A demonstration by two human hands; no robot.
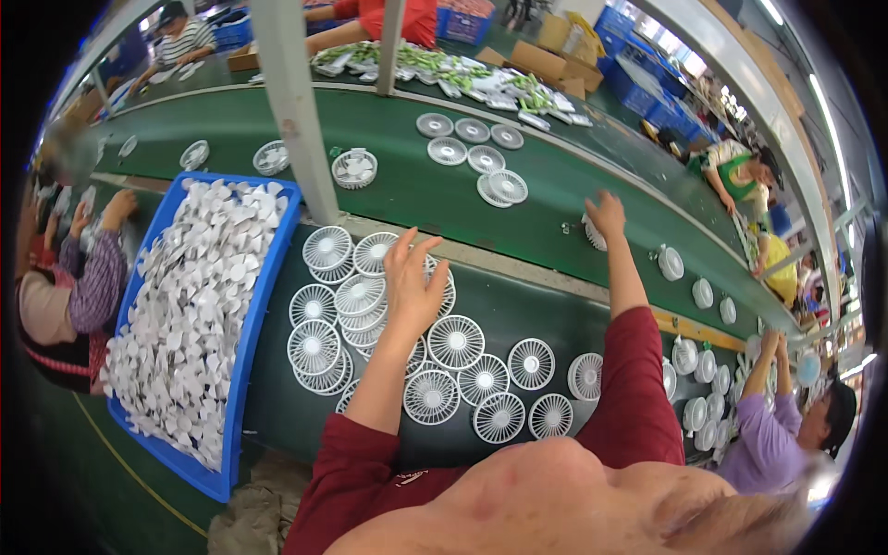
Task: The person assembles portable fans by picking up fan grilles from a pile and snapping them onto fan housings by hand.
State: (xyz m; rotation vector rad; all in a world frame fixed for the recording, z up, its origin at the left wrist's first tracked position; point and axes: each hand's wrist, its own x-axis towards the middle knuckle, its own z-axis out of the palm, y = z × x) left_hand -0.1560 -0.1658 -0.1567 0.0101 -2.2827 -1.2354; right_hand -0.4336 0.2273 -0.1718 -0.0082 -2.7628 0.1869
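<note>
My left hand (413, 285), fingers apart, hovers over or rests on a group of white round fan grilles; which of these I cannot tell. It holds nothing that I can see. Around it, the grilles lie partly stacked, with a slotted grille (456, 342) beside my wrist. My right hand (607, 216) reaches over the green conveyor belt (407, 171), fingers stretched out. A white ribbed fan part (593, 237) sits right at its palm, partly hidden by the hand. Farther left on the belt lies a round fan unit (354, 169).
A blue tray (231, 453) heaped with small white pieces stands at my left. Grey-white discs (486, 159) lie across the belt. A metal post (294, 111) rises ahead of me. Co-workers sit on both sides, one in a purple sleeve (758, 444).
</note>
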